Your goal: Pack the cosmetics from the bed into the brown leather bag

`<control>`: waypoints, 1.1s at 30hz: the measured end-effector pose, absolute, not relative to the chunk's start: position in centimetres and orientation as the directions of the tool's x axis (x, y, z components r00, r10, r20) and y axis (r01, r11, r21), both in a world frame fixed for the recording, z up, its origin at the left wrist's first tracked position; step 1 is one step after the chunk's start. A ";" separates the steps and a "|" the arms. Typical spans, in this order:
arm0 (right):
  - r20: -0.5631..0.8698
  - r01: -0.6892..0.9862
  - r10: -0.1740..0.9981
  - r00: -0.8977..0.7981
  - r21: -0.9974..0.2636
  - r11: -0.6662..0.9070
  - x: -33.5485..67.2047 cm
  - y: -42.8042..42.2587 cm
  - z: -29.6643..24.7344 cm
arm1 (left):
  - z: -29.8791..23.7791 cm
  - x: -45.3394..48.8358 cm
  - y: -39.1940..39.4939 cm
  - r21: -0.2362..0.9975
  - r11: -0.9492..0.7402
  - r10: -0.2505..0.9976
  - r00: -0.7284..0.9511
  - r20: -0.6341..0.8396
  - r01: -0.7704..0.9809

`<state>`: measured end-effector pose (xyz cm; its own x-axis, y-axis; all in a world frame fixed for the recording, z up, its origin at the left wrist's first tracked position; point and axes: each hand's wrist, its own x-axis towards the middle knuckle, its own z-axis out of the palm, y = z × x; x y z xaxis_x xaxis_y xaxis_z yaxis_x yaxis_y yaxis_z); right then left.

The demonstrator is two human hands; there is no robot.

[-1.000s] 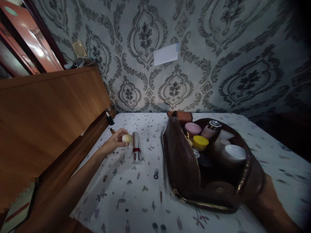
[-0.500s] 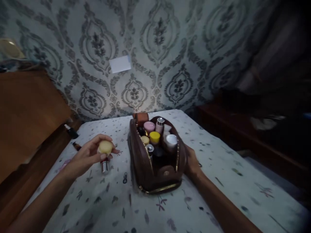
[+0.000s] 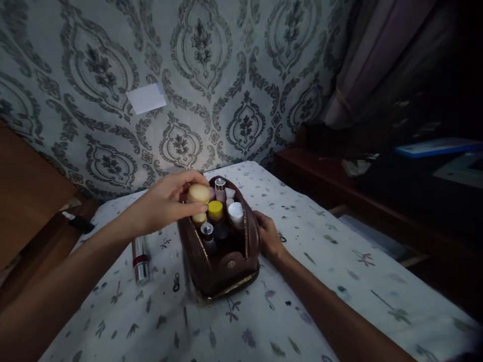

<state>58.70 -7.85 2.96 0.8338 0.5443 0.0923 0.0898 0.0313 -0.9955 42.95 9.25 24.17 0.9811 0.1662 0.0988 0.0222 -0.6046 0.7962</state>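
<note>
My left hand [image 3: 168, 201] pinches a small round cream-coloured jar [image 3: 198, 193] just above the open top of a brown zip pouch [image 3: 222, 264]. The pouch stands on a white patterned cloth and holds several small pots and bottles, among them one with a yellow lid [image 3: 215, 208] and a white pot [image 3: 236, 212]. My right hand [image 3: 267, 234] grips the pouch's right side, fingers pressed against it. A silver tube with a red band [image 3: 140, 257] lies on the cloth left of the pouch.
A wooden headboard [image 3: 26, 196] rises at the left with a small dark bottle [image 3: 77, 222] at its foot. Patterned wallpaper with a white card [image 3: 146, 98] stands behind. Dark furniture and a curtain fill the right side.
My left hand has carried the cream jar from beside the silver tube rightwards and up over the pouch's opening. The view has swung right; my right hand stays on the pouch.
</note>
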 end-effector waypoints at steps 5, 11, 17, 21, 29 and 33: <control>0.085 0.074 0.546 0.834 -0.996 0.042 58.7 -7.9 2.9 | 22.9 45.6 9.4 0.672 -0.740 0.048 0.999 0.017 0.024; 0.083 0.058 0.553 0.829 -0.996 0.062 58.7 -7.8 2.8 | 20.8 47.9 9.2 0.524 -0.846 0.057 0.993 -0.100 0.101; 0.090 0.061 0.544 0.834 -0.996 0.071 59.0 -7.7 2.4 | 19.0 48.8 8.0 0.273 -0.951 0.094 0.978 -0.188 0.144; 0.087 0.056 0.545 0.834 -0.996 0.074 59.0 -7.7 2.2 | 17.9 48.9 7.5 0.151 -0.980 0.103 0.979 -0.175 0.130; 0.078 0.040 0.549 0.832 -0.996 0.081 58.9 -7.7 2.4 | 17.6 48.8 7.3 0.133 -0.980 0.122 0.975 -0.186 0.148; 0.079 0.042 0.550 0.832 -0.996 0.080 58.9 -7.6 2.3 | 18.1 48.6 7.9 0.204 -0.976 0.049 0.988 -0.149 0.079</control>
<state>58.86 -7.64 2.30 0.8317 0.5496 0.0790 0.0420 0.0796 -0.9959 48.61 7.86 18.08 0.9876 0.0491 -0.1491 0.0794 -0.9757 0.2043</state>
